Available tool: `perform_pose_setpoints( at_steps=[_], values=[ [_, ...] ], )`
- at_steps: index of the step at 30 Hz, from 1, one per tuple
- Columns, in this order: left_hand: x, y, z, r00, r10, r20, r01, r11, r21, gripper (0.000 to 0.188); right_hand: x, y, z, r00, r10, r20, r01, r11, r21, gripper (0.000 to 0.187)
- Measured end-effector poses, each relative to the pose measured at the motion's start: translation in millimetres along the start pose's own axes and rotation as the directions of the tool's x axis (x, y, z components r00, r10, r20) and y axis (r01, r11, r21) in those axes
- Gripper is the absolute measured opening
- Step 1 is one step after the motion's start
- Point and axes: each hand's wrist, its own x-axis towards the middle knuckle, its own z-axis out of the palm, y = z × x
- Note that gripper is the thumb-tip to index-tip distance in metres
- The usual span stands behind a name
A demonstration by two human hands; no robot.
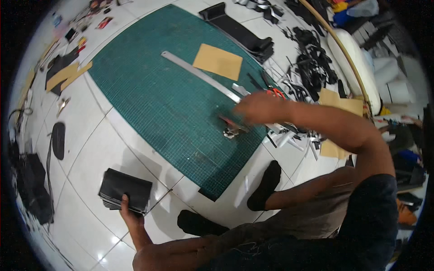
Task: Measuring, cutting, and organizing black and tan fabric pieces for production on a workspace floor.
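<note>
My left hand [131, 212] grips a stack of black rectangular pieces [126, 187] at its near edge, thumb on top, above the white tiles on the left. My right hand [262, 108] is over the right side of a green cutting mat [149, 90], beside the near end of a steel ruler [194, 74]. Its fingers are blurred, so what they hold, if anything, cannot be made out. Just below it on the mat lie a blurred dark reddish object [233, 122] and a small shiny crumpled piece [230, 133]. A tan rectangular sheet [218, 62] lies beyond the ruler.
A folded black sheet [235, 29] rests across the mat's far right edge. Orange-handled scissors [275, 92] lie beyond my right hand. Black and white scrap strips [312, 58] are heaped at the right. Tan and black offcuts [65, 74] lie on the left floor.
</note>
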Motion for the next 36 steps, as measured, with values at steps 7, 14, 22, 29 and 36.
perform_pose_setpoints(
  at_steps=[7,14,22,29,36],
  values=[
    [31.6,66.7,60.5,0.976,0.143,0.164,-0.169,0.973,0.158,0.067,-207.7,92.4,41.5,0.655,0.718,-0.237,-0.716,0.689,0.107,0.022],
    [-1.1,122.9,136.5,0.915,0.118,0.386,-0.313,0.811,0.494,0.070,-305.6,87.7,216.9,0.264,0.961,-0.076,-0.777,0.259,0.574,0.029],
    [-51.6,93.4,260.4,0.871,-0.094,0.483,-0.295,0.685,0.666,0.069,-328.2,132.2,305.7,-0.385,0.912,-0.142,-0.694,-0.185,0.696,0.044],
    [-80.2,35.8,366.9,0.752,-0.304,0.585,-0.276,0.660,0.698,0.066,-405.5,154.7,351.6,-0.366,0.930,0.039,-0.467,-0.220,0.857,0.038],
    [-74.1,-46.5,410.9,0.719,-0.315,0.619,-0.221,0.741,0.634,0.063,-400.0,209.5,255.6,-0.345,0.926,0.156,0.596,0.088,0.798,0.012]
  ],
)
